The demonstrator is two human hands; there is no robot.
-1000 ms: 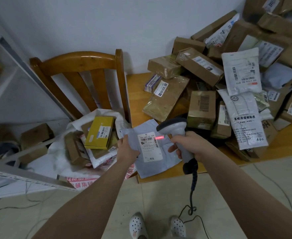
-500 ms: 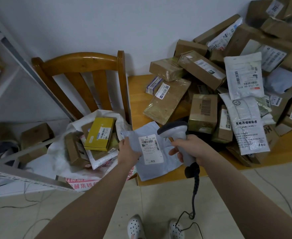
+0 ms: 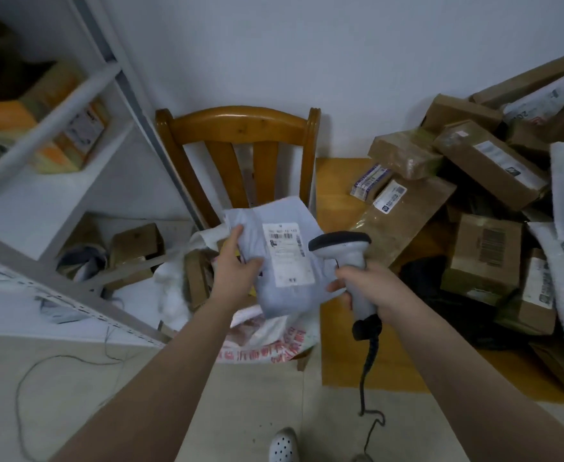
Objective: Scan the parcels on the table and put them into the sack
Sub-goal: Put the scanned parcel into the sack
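- Grey plastic film, soft and by my judgement almost weightless: that is the mailer point(image 3: 285, 296), pinched along its left edge in my left grip point(image 3: 237, 271), thumb on the front face. It hangs at the centre of the frame with its label towards me, above the mouth of the sack.
- Film like this is slick and floppy. I judge the sure hold to be an edge or corner with a fold gathered in, not flat on the face. Nothing about it looks fragile.
- My right grip point(image 3: 370, 288) is wrapped round the handle of the scanner point(image 3: 340, 245). Its head sits just right of the label, and no beam shows there.
- Below the mailer, the white sack point(image 3: 173, 288) slumps open on the wooden chair point(image 3: 240, 125), with brown boxes inside.
- A thing this light may flutter, so I would let go low over the opening.
- At the right of the frame, the tabletop point(image 3: 334, 195) carries a heap of parcels point(image 3: 487, 258), boxes and bags leaning on one another.
- At upper left, a white shelf point(image 3: 40, 201) holds more boxes.
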